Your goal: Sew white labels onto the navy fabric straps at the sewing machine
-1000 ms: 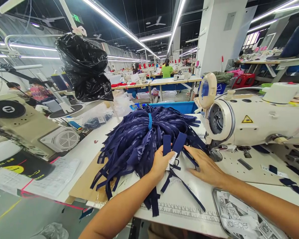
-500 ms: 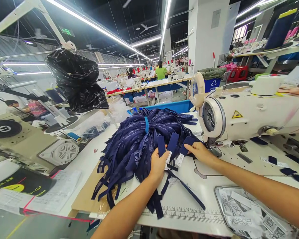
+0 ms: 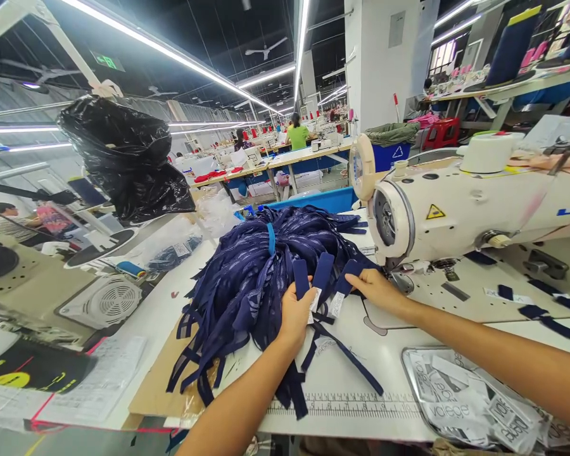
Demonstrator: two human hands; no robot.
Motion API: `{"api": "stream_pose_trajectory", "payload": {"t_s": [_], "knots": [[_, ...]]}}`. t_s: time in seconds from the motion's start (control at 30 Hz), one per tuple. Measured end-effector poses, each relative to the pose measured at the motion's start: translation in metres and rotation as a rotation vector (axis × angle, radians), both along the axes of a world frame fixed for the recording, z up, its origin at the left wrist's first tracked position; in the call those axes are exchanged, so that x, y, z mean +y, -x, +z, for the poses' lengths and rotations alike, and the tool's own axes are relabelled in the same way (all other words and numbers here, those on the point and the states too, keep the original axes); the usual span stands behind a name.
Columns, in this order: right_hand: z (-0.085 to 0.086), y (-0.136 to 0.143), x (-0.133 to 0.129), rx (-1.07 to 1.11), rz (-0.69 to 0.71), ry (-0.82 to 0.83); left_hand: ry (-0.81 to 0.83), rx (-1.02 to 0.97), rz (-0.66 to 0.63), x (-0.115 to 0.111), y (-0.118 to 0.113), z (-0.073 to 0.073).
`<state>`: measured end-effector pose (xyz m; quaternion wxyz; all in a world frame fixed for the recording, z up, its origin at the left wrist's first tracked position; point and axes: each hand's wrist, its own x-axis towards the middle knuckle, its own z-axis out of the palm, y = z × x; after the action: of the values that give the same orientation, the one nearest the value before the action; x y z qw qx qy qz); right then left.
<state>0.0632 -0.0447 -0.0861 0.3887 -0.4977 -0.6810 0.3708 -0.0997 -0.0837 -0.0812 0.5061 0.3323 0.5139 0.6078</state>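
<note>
My left hand is closed on navy fabric straps, their flat ends standing up past the thumb; one end rises by the thumb and another strap end stands beside it. Small white labels show at these straps. Between its thumb and fingers, my right hand pinches another navy strap end, with a white printed label below it. Behind both hands lies a large bundle of navy straps, gathered by a light blue tie. Loose strap ends hang toward the table's front.
A sewing machine stands close to my right hand. In the right foreground, a metal-rimmed tray holds many white labels. A printed ruler runs along the front edge. At left are a black plastic bag and another machine.
The whole view has shifted slightly, so the scene sits further left. Both hands keep their holds on the straps, with no clear movement relative to the bundle.
</note>
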Motion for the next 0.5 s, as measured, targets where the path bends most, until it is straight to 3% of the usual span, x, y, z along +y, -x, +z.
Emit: {"api": "stream_pose_trajectory", "payload": {"t_s": [0.13,0.23,0.37,0.43,0.5], "knots": [[0.005,-0.029,-0.025,-0.216,0.138,-0.251,0.023,0.046,-0.022,0.002,0.003,0.002],[0.008,-0.069,-0.044,-0.610,0.138,-0.366,0.059,0.037,-0.072,0.005,0.005,0.004],[0.003,-0.128,-0.044,-1.181,-0.235,-0.127,0.044,0.019,-0.110,0.000,0.003,0.005],[-0.006,-0.149,-0.032,-1.223,-0.275,-0.010,0.031,0.010,-0.109,-0.003,0.001,0.004],[-0.016,-0.165,-0.017,-1.151,-0.230,0.082,0.031,0.000,-0.121,-0.006,-0.001,0.002]]}}
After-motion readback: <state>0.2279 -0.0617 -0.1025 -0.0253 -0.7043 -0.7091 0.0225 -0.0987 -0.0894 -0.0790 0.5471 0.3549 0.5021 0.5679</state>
